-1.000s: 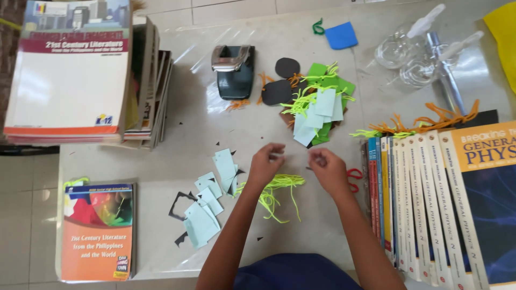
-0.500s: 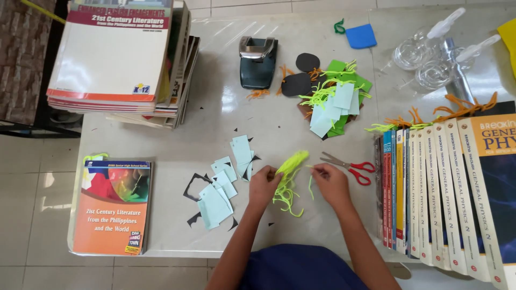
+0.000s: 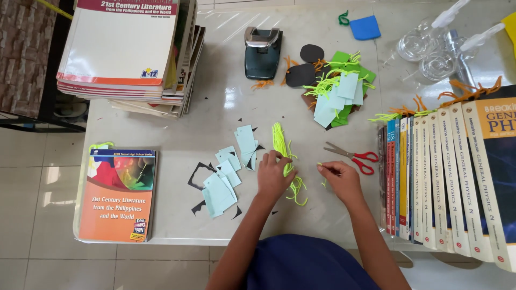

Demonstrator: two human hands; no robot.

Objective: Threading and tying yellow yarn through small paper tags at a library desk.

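Two hands at a yarn bundle

Left hand (image 3: pixel 273 176) pressed down on the green yarn (image 3: pixel 283 153), fingers curled over the bundle's middle; yarn flat on the table (image 3: pixel 177 134), its upper end running away from the body, loose ends splayed near the wrist. Right hand (image 3: pixel 338 180) just right of it, fingertips pinching a single short strand. Red scissors (image 3: pixel 352 157) beside the right hand, blades apart. Pale blue tags (image 3: pixel 228 172) scattered left of the left hand. Hole punch (image 3: pixel 262 52) farther up. Row of books (image 3: pixel 446 177) along the right edge.
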